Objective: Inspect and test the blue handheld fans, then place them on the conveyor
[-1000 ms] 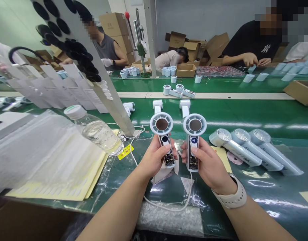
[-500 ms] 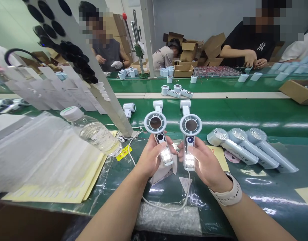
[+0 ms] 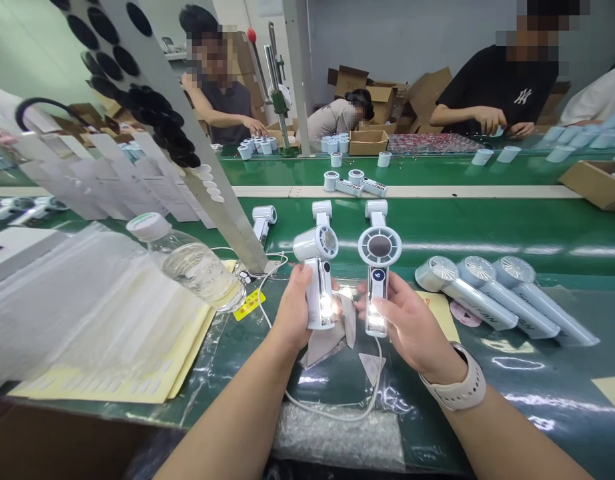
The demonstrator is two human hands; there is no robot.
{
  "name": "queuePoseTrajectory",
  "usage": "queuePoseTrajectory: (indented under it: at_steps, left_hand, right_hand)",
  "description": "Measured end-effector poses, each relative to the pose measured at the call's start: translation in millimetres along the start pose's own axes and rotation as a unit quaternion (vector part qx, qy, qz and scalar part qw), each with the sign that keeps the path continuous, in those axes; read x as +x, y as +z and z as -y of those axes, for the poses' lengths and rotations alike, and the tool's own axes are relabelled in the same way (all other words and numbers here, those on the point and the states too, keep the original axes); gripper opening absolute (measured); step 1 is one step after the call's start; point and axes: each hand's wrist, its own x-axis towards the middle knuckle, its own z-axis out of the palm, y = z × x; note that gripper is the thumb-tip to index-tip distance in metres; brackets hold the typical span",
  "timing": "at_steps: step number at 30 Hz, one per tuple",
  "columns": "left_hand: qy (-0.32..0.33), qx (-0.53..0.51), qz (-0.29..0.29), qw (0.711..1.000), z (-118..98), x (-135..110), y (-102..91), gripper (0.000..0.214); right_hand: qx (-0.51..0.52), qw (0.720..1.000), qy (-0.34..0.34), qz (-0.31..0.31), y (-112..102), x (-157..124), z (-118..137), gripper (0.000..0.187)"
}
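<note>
My left hand (image 3: pixel 296 308) is wrapped round the handle of a pale blue handheld fan (image 3: pixel 317 267), held upright and turned so its round head faces right. My right hand (image 3: pixel 406 321) grips a second fan (image 3: pixel 378 265) upright with its round face toward me; a small blue display glows on its handle. Both handles shine bright white where the lit panels are. A white cable (image 3: pixel 332 410) hangs from the right fan and loops over the green mat. A grey cloth (image 3: pixel 332 339) lies under my left hand.
Three finished fans (image 3: pixel 492 293) lie side by side at right. A water bottle (image 3: pixel 192 263) lies on stacked sheets (image 3: pixel 87 320) at left, beside a slanted metal post (image 3: pixel 207 173). More fans (image 3: pixel 352 181) rest on the conveyor belt (image 3: pixel 487 227). Several people work across the belt among cardboard boxes (image 3: pixel 370 141).
Lights came on in both fan handles. My left hand has rotated its fan from facing me to facing sideways; the right fan stays facing me.
</note>
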Motion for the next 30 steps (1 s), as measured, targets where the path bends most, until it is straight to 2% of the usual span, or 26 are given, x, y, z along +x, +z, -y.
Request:
queuePoseTrajectory:
  at_steps: [5,12,19,24,26,30]
  left_hand:
    - [0.013,0.009,0.006,1.0,-2.3,-1.4,2.6,0.035]
    - [0.011,0.023,0.014,1.0,-3.0,-3.6,3.3,0.033]
    - [0.017,0.037,0.011,0.999,0.0,-2.1,1.5,0.032]
    - [0.017,0.021,0.013,1.0,0.8,-3.1,0.8,0.033]
    - [0.016,0.01,0.022,1.0,0.3,-4.9,1.3,0.035]
    - [0.013,0.001,0.068,0.998,-1.4,-9.7,1.6,0.043]
  right_hand:
    - [0.071,0.997,0.027,-0.017,0.3,-1.0,3.9,0.033]
    - [0.104,0.989,0.087,-0.056,-0.4,2.3,1.4,0.04]
    - [0.105,0.992,0.061,-0.029,0.8,-3.1,7.0,0.045]
    - [0.114,0.992,0.041,-0.03,-2.7,-0.4,3.3,0.04]
    - [0.125,0.99,0.05,-0.029,-5.2,2.6,2.2,0.039]
    - [0.125,0.991,0.049,0.021,-7.4,3.8,4.2,0.044]
